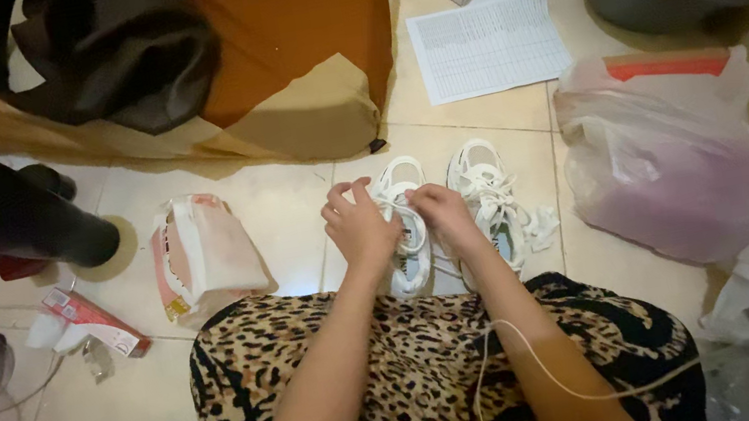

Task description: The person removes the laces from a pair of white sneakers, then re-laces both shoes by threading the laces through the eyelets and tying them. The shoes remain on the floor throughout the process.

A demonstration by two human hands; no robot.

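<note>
Two white sneakers stand side by side on the tiled floor in front of my lap. My left hand (358,223) and my right hand (441,214) both rest on the left sneaker (397,186), fingers pinching its white laces. The right sneaker (487,186) sits just beside my right hand, its laces loose and spilling to the right. My forearms reach forward over a leopard-print skirt (403,378). A thin white cord (521,358) crosses my right forearm.
A small pink-and-white bag (204,254) lies left of the shoes. A black cylinder (0,212) lies far left. A printed sheet (489,44) lies beyond the shoes. Translucent plastic bags (665,157) sit right. Brown and tan cloth (287,52) is heaped behind.
</note>
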